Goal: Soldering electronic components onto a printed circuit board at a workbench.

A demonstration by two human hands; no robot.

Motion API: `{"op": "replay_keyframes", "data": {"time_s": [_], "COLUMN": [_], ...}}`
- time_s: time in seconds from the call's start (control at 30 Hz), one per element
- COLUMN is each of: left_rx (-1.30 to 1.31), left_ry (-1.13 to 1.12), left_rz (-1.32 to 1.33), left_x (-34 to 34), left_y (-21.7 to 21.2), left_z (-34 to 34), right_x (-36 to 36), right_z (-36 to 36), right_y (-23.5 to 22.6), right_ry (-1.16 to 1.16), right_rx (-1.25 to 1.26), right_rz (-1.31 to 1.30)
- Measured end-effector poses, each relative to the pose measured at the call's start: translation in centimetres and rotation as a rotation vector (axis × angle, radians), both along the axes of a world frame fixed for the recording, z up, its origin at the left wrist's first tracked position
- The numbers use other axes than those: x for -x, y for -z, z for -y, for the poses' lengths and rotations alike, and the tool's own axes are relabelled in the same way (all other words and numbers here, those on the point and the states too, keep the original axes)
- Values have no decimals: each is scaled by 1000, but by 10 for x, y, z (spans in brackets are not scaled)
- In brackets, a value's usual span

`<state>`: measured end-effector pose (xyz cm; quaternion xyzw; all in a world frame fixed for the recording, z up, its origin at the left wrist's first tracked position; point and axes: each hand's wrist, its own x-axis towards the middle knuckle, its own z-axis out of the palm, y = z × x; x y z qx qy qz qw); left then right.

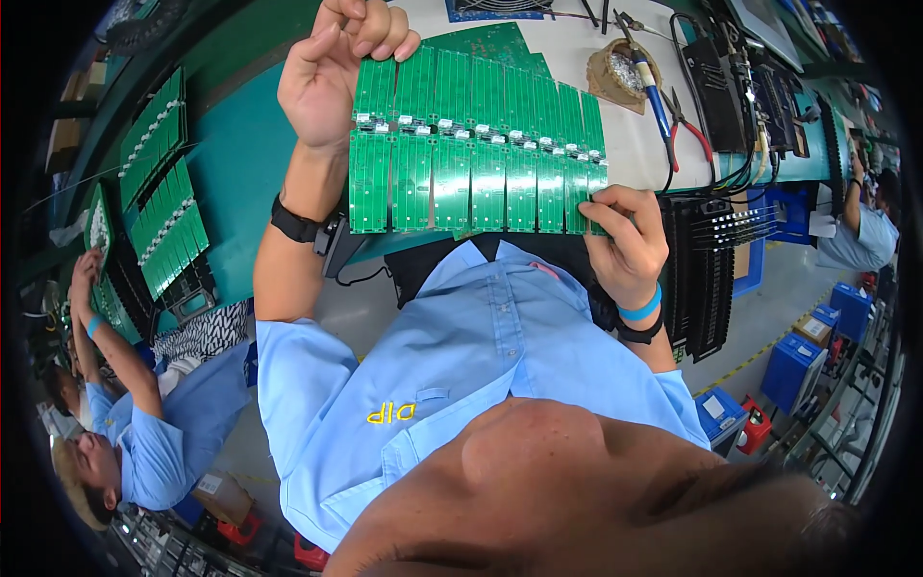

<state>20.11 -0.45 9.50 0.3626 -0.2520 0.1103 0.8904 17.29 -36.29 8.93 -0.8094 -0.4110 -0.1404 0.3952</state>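
A factory hall with a teal-topped counter (240, 163) fills the view, its far part covered by a pale mat that carries a soldering iron (652, 91) with a blue handle, a tan holder of metal wool (623, 75) and red-handled pliers (694, 130). Above the counter the person holds up a green circuit board panel (476, 159), a wide sheet scored into many narrow strips. Its long axis runs left to right across the view, slightly lower at the right end, and the strips run from the near edge to the far edge; a row of small white components crosses the middle from side to side. The left hand (336, 67) has its grip closed on the far left corner of the panel, fingers curled over the top edge. The right hand (625, 236) has its grip pinched on the near right corner, thumb and fingertips pressed on the last strips. Below the panel lies the person's light blue shirt (461, 365). Black trays (707, 279) stand at the right. At the left, more green boards (163, 202) sit in racks, and another worker in blue raises a hand (85, 274) toward them.
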Motion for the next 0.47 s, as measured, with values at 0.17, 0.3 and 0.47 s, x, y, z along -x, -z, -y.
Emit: {"op": "replay_keyframes", "data": {"time_s": [0.17,0.3,0.47], "left_rx": [18,37,-23], "left_ry": [13,51,89], "left_rz": [10,17,-9], "left_x": [3,-4,-40], "left_y": [1,3,25], "left_z": [-3,3,28], "right_x": [-1,-1,-12], "right_z": [0,0,17], "right_y": [0,-2,-8], "right_ry": [-14,6,119], "right_rx": [10,-13,3], "right_rz": [-7,52,102]}}
